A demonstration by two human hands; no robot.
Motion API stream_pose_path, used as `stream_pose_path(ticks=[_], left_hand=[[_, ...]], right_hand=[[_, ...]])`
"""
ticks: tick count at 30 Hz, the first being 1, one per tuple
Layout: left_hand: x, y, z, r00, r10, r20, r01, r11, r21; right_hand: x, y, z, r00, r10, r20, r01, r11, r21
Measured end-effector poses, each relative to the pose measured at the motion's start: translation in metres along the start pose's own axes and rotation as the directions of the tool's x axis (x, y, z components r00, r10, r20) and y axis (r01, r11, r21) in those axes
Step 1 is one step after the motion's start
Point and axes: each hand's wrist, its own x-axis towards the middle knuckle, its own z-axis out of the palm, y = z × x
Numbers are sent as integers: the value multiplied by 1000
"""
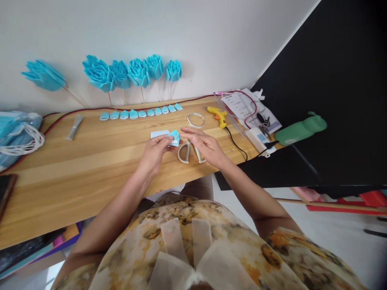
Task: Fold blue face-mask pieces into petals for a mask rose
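My left hand [156, 151] pinches a small folded light-blue fabric piece [173, 136] between thumb and fingers, just above the wooden table. Facing it from the right is my right hand [207, 146], fingers stretched out and nothing visible in them. Its fingertips come close to the blue piece; whether they touch it I cannot tell. Behind my left fingers lies a flat pale-blue strip [159, 133]. Scissors [183, 156] with pale handles rest under my right hand, their blades mostly hidden. Several folded blue petals [133, 114] form a row farther back.
Blue fabric flowers [139, 72] on sticks lean along the wall. A yellow glue gun [218, 116], a white ring [196, 120] and a power strip [260, 141] are right; a green bottle [299, 129] lies beyond. A bag of blue material [18, 137] sits left.
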Motion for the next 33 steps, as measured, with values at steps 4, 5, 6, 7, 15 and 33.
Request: stream_pose_path(ticks=[4, 5, 6, 7, 15, 33], left_hand=[[-2, 0, 1, 1000, 3, 25, -2, 998, -62], [-2, 0, 1, 1000, 3, 28, -1, 997, -74], [-2, 0, 0, 1000, 0, 31, 2, 997, -82], [-2, 0, 0, 999, -4, 33, 7, 996, -84], [0, -2, -6, 996, 22, 84, -27, 998, 57], [11, -1, -9, 1000, 19, 22, -24, 976, 217]], right_hand=[[-2, 0, 3, 994, -108, -14, 104, 982, -156], [-2, -1, 3, 990, -137, -16, 130, 967, -218], [-2, -1, 3, 987, -159, -18, 148, 948, -281], [-2, -2, 3, 985, -174, -16, 158, 927, -341], [-1, -3, 2, 961, -270, 57, 249, 762, -597], [7, -21, -22, 987, 16, -161, -1, 995, 95]])
